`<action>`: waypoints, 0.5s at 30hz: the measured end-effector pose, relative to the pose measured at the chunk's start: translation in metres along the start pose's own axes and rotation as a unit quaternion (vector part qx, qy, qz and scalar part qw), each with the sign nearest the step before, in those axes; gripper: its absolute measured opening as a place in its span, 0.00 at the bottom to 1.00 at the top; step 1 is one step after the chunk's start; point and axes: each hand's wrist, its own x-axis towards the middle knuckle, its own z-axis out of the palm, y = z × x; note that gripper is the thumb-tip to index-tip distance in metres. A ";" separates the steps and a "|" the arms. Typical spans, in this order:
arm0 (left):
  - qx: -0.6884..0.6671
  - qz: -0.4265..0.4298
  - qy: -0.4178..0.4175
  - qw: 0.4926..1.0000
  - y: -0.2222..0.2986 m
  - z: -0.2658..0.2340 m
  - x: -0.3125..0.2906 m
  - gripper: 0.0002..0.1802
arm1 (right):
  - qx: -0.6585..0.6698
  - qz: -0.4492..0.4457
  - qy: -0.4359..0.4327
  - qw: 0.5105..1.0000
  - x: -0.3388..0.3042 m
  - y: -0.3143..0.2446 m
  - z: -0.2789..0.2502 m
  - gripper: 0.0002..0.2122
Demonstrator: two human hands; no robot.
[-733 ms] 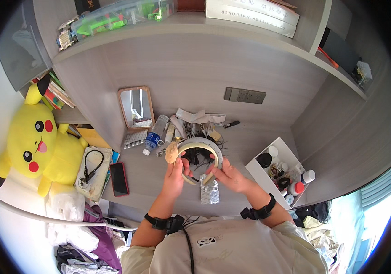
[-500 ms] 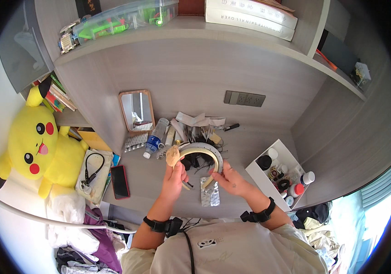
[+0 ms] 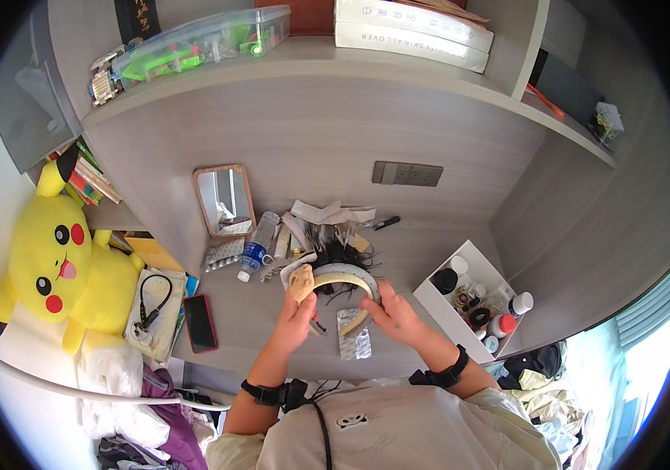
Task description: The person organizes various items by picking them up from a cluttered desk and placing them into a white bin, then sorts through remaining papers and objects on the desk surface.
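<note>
My left hand (image 3: pixel 296 319) and my right hand (image 3: pixel 396 315) hold an arched headband (image 3: pixel 348 274) by its two sides, over the desk. The band is cream on its inner side and pale grey with small dots outside; whether it is one band or two nested ones I cannot tell. My left fingers grip it beside a beige, lumpy piece (image 3: pixel 301 282) at its left side. My right thumb and fingers pinch the other side. Below the band's right end lies a silver foil packet (image 3: pixel 355 341). Dark, hair-like strands (image 3: pixel 339 252) lie behind the arch.
A water bottle (image 3: pixel 257 247), a framed mirror (image 3: pixel 225 200) and blister packs (image 3: pixel 223 254) stand or lie at the back left. A phone (image 3: pixel 201 323) and a yellow plush toy (image 3: pixel 57 258) are left. A white box (image 3: pixel 437 301) of jars sits right. A shelf (image 3: pixel 311 66) juts overhead.
The headband has tilted, so its arch looks flatter and the beige piece shows more broadly. Both hands keep their hold. The whole view has shifted slightly.
</note>
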 end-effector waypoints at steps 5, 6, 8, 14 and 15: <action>-0.190 -0.123 -0.028 0.974 0.006 -0.019 -0.003 0.30 | 0.108 0.064 -0.117 0.985 0.000 -0.040 -0.023 0.09; -0.191 -0.121 -0.031 0.974 0.012 -0.019 -0.002 0.30 | 0.125 0.039 -0.122 0.984 0.000 -0.047 -0.028 0.09; -0.169 0.035 -0.094 0.981 0.033 -0.019 -0.003 0.40 | 0.074 0.009 -0.122 0.990 0.008 -0.073 -0.051 0.09; -0.177 0.026 -0.085 0.980 0.044 -0.048 -0.010 0.44 | 0.146 -0.140 -0.014 0.979 0.055 -0.205 -0.118 0.10; -0.158 0.009 -0.072 0.985 0.041 -0.053 -0.014 0.44 | 0.159 -0.148 0.023 0.976 0.068 -0.234 -0.121 0.12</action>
